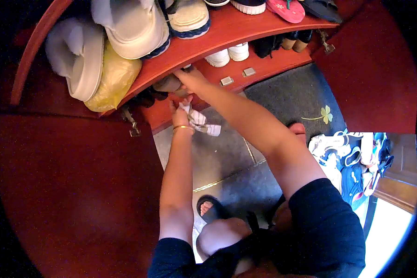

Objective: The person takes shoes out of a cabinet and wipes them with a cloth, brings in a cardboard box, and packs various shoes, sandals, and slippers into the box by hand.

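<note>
My left hand (179, 115), with a gold-coloured bracelet at the wrist, is closed on a white striped cloth (203, 122) that hangs to the right over the floor. Just above it, my right hand (191, 80) reaches under the upper shelf and grips a greyish-brown shoe (167, 84) at the lower shelf's left part. The shelf edge and my fingers hide part of this shoe. Dark shoes (146, 98) stand to its left. White shoes (228, 55) rest on the lower shelf to the right of my right hand.
Light slippers (136, 34), a yellow plastic bag (113, 78) and a pink flip-flop (287, 10) lie on the red upper shelf (217, 36). Open cabinet doors flank me, the left door (74, 185) close by. A dark mat (287, 95) and piled shoes (352, 162) are at right.
</note>
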{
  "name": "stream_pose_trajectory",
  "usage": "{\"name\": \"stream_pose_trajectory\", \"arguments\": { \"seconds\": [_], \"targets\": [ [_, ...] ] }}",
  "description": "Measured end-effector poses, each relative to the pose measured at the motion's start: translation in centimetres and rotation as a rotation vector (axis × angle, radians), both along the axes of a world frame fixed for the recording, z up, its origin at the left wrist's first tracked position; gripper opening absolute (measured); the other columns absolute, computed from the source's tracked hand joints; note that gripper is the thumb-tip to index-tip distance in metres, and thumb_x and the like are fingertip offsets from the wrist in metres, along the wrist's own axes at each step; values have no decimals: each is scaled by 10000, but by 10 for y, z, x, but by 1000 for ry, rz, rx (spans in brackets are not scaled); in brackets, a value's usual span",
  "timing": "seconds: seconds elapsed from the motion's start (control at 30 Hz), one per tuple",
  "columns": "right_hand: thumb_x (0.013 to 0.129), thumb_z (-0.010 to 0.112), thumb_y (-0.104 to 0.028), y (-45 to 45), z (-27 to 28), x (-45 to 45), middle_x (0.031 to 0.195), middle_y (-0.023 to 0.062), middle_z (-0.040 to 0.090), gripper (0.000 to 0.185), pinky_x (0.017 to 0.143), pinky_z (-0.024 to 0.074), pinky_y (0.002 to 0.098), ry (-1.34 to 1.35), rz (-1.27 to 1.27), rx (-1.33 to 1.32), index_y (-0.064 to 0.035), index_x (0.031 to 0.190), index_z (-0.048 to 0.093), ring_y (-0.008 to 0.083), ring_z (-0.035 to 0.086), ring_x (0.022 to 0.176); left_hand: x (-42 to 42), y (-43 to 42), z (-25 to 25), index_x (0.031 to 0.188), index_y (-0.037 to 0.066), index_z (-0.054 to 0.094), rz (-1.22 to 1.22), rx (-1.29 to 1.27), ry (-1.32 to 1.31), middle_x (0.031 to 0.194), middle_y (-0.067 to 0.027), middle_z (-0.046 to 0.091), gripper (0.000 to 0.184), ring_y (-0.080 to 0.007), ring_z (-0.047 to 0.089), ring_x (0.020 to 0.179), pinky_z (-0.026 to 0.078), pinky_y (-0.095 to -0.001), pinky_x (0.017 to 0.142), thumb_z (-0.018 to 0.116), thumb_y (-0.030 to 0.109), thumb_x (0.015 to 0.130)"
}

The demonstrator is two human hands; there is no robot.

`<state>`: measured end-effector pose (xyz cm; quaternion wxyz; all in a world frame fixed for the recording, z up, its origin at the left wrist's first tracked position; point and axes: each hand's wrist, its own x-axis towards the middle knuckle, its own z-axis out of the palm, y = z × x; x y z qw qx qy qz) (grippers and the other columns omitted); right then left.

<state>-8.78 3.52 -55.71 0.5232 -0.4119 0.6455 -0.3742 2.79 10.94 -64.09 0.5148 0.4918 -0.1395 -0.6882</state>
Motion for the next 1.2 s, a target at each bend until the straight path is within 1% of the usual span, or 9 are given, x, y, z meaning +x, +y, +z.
{"name": "stream_pose_trajectory", "arguments": {
  "seconds": [0.27, 0.3, 0.37, 0.47, 0.63, 0.8, 0.87, 0.97, 1.2],
  "targets": [
    [850, 630, -461, 179, 3, -56, 897, 100, 586, 505, 743, 473, 349, -237, 77, -328, -9, 1058, 542, 199, 545, 844, 5, 103, 18, 996, 106, 613, -22, 293, 321, 1001, -49, 637, 257, -194, 609, 898, 493, -355, 831, 509, 309, 876],
    [843, 611, -526, 215, 10, -80, 1087, 129, 577, 649, 816, 471, 347, -67, 269, -157, -9, 1218, 491, 216, 546, 970, -9, 123, 35, 982, 108, 607, -135, 337, 321, 975, -48, 639, 274, -203, 610, 895, 502, -366, 819, 496, 337, 879],
    [796, 552, -681, 280, 36, -106, 1444, 169, 331, 984, 974, 414, 362, -408, 170, 347, -34, 1459, 222, 267, 431, 1243, -51, 152, 72, 977, 108, 600, -307, 342, 384, 960, -58, 641, 347, -222, 613, 887, 517, -387, 767, 480, 419, 882],
    [855, 546, -593, 333, 8, -128, 1262, 120, 537, 692, 912, 465, 455, -1176, 88, 525, -94, 1323, 439, 252, 559, 1089, -108, 188, 58, 1084, 89, 596, -475, 271, 310, 1010, -75, 628, 332, -234, 608, 902, 507, -389, 787, 523, 358, 904],
    [903, 540, -484, 357, 8, -165, 1075, 92, 640, 448, 853, 497, 448, -1573, -387, 371, -96, 1122, 584, 262, 605, 989, -174, 208, 81, 1005, 22, 615, -1030, -1046, -921, 991, -146, 587, 227, -350, 522, 971, 386, -446, 873, 547, 127, 815],
    [889, 575, -470, 389, -11, -209, 832, 57, 661, 356, 681, 533, 390, -1545, -634, 286, -121, 924, 634, 229, 628, 758, -219, 205, 86, 1081, 27, 614, -1245, -1186, -772, 1105, -123, 580, 293, -317, 519, 1063, 388, -427, 929, 584, 193, 841],
    [918, 570, -340, 410, -15, -241, 713, 7, 636, 246, 644, 520, 314, -1198, -629, 241, -107, 956, 638, 164, 612, 662, -229, 207, 78, 1161, 30, 594, -1296, -922, -484, 1194, -126, 558, 360, -296, 510, 1123, 372, -407, 982, 603, 218, 854],
    [811, 579, -191, 446, -9, -267, 951, 81, 640, 334, 752, 509, 341, 537, -472, -18, -132, 1136, 625, 256, 634, 895, -224, 204, 44, 1397, 37, 328, -1390, -313, -490, 1361, -256, 390, 694, -306, 437, 1228, 356, -388, 1024, 664, 278, 839],
    [679, 650, -133, 510, 1, -408, 1002, 138, 643, 299, 829, 488, 415, 1079, -638, 227, -62, 969, 642, 338, 605, 950, -244, 233, -44, 1469, 44, -1, -1459, -99, -563, 1391, -286, 330, 1198, -329, 416, 1240, 373, -385, 1019, 841, 237, 640]
  ]
}}
